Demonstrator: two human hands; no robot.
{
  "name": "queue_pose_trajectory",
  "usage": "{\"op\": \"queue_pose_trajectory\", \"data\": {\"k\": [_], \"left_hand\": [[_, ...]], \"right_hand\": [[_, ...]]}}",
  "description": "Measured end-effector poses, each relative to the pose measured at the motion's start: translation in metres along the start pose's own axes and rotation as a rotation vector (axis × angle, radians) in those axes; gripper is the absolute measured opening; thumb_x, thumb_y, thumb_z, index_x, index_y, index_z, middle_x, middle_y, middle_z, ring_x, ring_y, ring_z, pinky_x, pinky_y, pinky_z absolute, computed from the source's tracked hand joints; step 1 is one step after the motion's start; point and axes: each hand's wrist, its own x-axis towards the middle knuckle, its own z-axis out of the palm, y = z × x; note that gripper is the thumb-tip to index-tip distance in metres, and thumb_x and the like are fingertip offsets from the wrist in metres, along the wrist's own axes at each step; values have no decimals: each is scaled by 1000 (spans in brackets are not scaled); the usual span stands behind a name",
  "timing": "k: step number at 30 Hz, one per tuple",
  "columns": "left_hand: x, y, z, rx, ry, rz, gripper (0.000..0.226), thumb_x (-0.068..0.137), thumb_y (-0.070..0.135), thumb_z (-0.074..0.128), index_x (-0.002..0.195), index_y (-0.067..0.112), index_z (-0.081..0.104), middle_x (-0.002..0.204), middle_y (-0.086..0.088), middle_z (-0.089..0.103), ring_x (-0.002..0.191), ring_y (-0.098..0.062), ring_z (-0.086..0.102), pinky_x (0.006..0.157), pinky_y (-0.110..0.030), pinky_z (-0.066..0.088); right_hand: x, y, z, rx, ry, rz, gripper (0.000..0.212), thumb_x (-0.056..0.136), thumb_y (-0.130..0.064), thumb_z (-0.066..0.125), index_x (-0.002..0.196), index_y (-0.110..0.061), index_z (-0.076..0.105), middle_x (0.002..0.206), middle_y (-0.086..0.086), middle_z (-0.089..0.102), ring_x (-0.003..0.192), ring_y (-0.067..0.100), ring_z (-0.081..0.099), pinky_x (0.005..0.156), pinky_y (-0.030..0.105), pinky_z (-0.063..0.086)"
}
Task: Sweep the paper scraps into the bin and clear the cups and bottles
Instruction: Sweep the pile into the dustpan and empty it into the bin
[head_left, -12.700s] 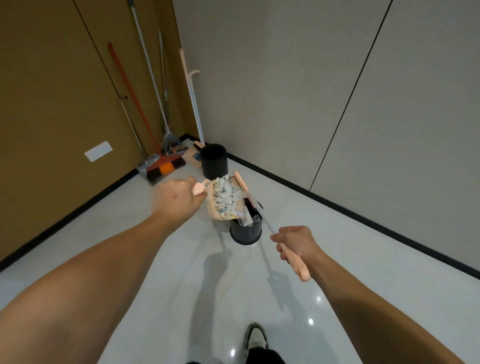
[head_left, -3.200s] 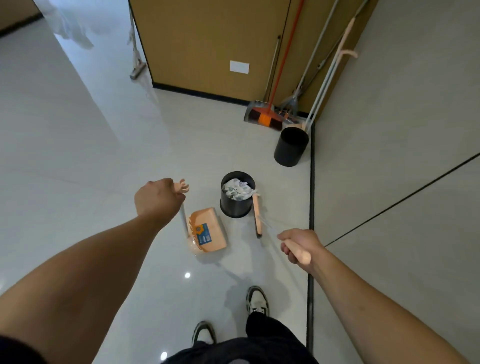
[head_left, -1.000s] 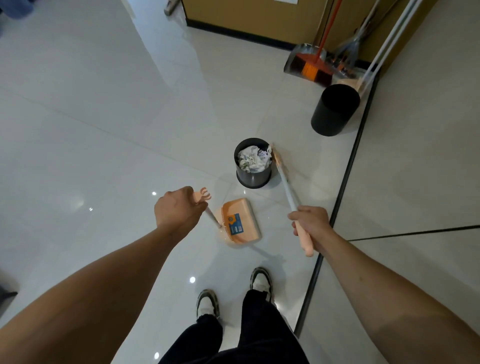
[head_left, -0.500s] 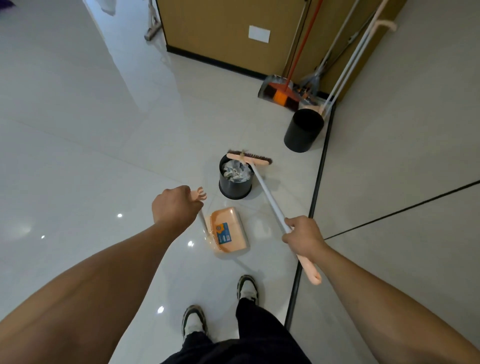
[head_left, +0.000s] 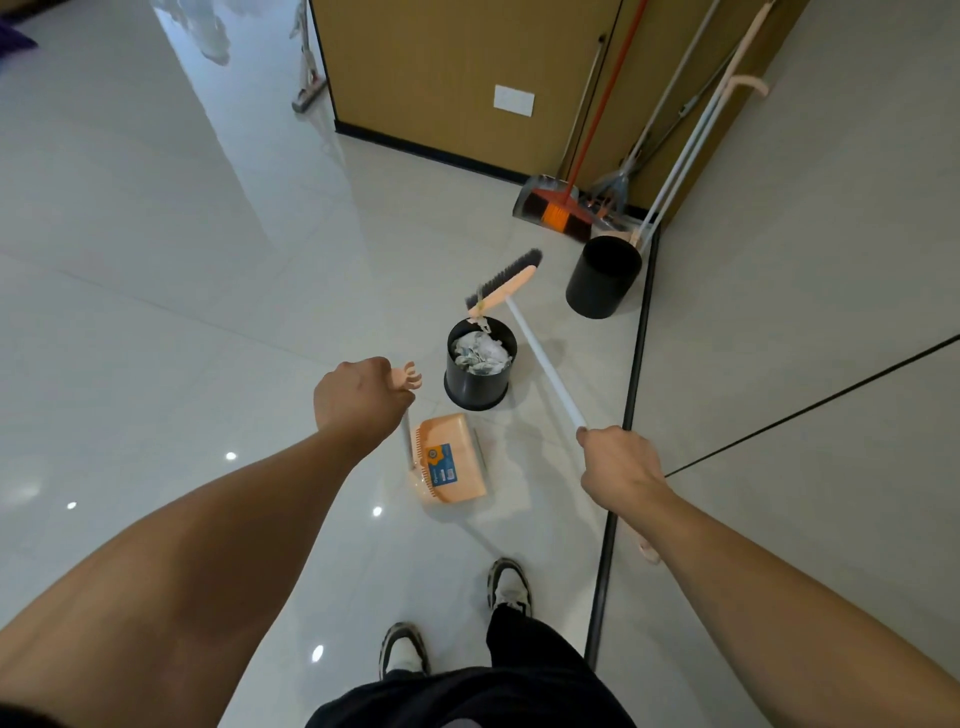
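Left hand (head_left: 358, 400) grips the dustpan (head_left: 451, 457) handle; its blue label is too small to read. Right hand (head_left: 621, 467) grasps the broom (head_left: 506, 283). Paper scraps (head_left: 480, 353) fill the bin (head_left: 478, 382).

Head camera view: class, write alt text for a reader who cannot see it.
A person's right hand holds a broom raised above a small black bin full of paper scraps. The left hand holds an orange dustpan resting on the floor.
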Motion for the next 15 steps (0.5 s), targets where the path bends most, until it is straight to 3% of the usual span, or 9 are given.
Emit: {"op": "queue_pose_trajectory", "data": {"k": [6,11,15], "left_hand": [[4,-4,-4,21,0,17,30,76,41,64,63,20,46,59,1,51,57,-22,48,48,-27,26],[8,-8,-7,3,9,6,29,75,41,63,63,20,47,59,0,51,56,-23,48,48,-27,25],[9,-9,-6,-5,11,7,28,75,41,64,65,20,49,59,0,52,57,-23,49,48,-27,25]], "right_hand": [[-2,-14,-2,-79,-1,14,32,89,-7,54,119,-15,63,103,5,67,86,24,67,63,29,42],[-9,-21,5,-204,-32,23,29,88,1,55,112,-12,64,100,2,68,86,20,69,61,29,45],[-11,-13,10,-238,-34,11,33,88,3,56,118,-8,60,102,4,68,88,21,70,63,30,48]]}}
